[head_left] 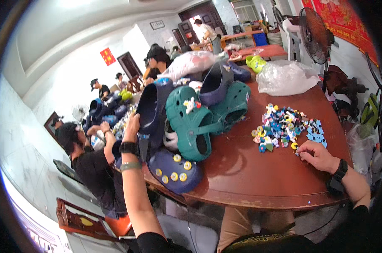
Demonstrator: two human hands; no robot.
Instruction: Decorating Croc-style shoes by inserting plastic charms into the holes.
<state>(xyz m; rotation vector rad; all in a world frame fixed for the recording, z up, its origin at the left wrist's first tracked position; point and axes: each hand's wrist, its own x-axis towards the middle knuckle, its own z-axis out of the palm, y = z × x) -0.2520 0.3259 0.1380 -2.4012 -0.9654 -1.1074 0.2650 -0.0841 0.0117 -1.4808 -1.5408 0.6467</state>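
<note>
My left hand (pixel 132 125) is closed at the edge of a tilted navy clog (pixel 154 105), its fingers partly hidden. Right of that clog lies a green clog (pixel 186 110) with a white charm (pixel 191 104) on its top; its strap crosses toward another green clog (pixel 238 103). Below them, a navy clog (pixel 168 162) carries several round yellow-and-white charms. My right hand (pixel 319 156) rests on the table at the near edge of a pile of small colourful shoe charms (pixel 279 126). Its thumb and forefinger pinch a tiny charm, mostly covered by the fingertips.
The brown table (pixel 237 168) has a curved near edge. Clear plastic bags (pixel 285 78) and a lime clog (pixel 256 63) lie at its far side. A co-worker in black (pixel 96 168) sits at my left, beside more clogs. A fan (pixel 315 36) stands back right.
</note>
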